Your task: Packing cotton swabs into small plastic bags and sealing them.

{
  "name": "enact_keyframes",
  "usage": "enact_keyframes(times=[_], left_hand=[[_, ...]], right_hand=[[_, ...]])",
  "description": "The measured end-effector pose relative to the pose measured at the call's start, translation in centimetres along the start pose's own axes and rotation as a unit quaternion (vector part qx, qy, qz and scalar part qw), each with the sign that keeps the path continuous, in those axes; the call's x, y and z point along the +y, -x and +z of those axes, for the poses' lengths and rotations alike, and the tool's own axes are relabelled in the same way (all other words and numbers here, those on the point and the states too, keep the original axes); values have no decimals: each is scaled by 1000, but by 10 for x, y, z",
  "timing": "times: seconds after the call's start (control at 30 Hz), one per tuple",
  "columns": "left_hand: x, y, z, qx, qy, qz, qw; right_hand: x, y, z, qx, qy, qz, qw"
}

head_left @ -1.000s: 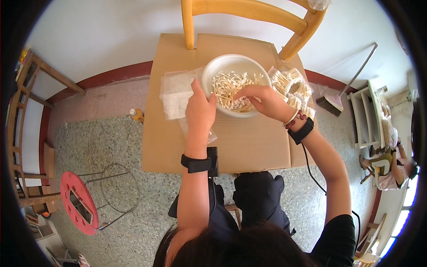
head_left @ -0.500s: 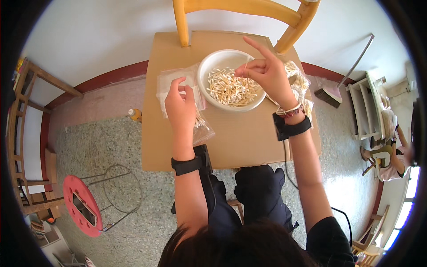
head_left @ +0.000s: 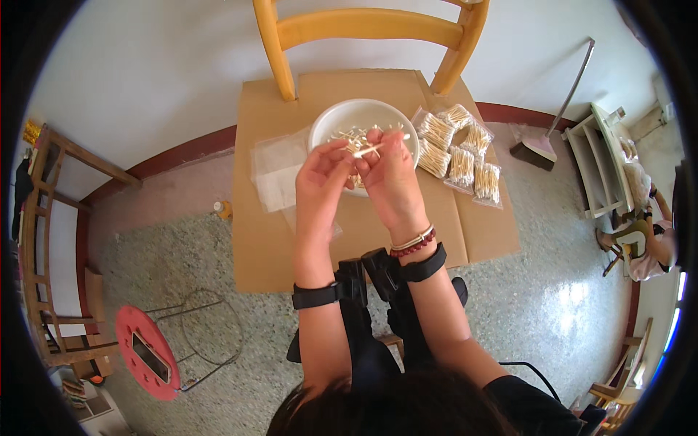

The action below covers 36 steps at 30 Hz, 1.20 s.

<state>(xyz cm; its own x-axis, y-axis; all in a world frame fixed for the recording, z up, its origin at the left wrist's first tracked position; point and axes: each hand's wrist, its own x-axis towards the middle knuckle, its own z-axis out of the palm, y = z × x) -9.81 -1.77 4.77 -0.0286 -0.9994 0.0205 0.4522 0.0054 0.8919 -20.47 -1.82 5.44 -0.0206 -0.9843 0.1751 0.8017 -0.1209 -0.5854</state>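
My left hand (head_left: 318, 178) and my right hand (head_left: 392, 174) meet over the near part of a white bowl (head_left: 320, 125) of loose cotton swabs (head_left: 352, 136). A cotton swab (head_left: 368, 150) lies slantwise between their fingertips. My right fingers are curled closed around it. The left thumb and fingers pinch at its other end; whether more swabs are inside that hand is hidden. Flat clear plastic bags (head_left: 273, 174) lie left of the bowl, partly under my left hand. A bit of clear plastic (head_left: 336, 231) shows beside my left wrist.
Several filled swab bags (head_left: 461, 166) lie right of the bowl on the cardboard (head_left: 407, 247), which covers a wooden chair (head_left: 371, 25). A red stool (head_left: 131, 327) with a phone (head_left: 150, 358) stands at left. Broom and dustpan (head_left: 536, 151) lean far right. Another person (head_left: 651, 247) sits there.
My right hand has come down and left from above the bowl's right side to meet my left hand. The left hand has shifted right and its fingers have closed. The filled bags are now uncovered.
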Motion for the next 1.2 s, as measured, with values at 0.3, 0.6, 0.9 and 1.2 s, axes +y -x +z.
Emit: enact_keyframes(times=[0.3,0.6,0.9,1.2], left_hand=[[-1,6,-3,-74,-67,-26,995],[1,4,7,47,-487,323,810],[-6,5,15,41,-449,275,849],[-12,1,11,85,-45,110,989]], right_hand=[[18,12,-20,24,-19,-11,999],[-4,-4,-33,28,307,-123,943],[-2,-7,-35,7,449,-144,882],[-12,-12,-42,-28,170,73,982]])
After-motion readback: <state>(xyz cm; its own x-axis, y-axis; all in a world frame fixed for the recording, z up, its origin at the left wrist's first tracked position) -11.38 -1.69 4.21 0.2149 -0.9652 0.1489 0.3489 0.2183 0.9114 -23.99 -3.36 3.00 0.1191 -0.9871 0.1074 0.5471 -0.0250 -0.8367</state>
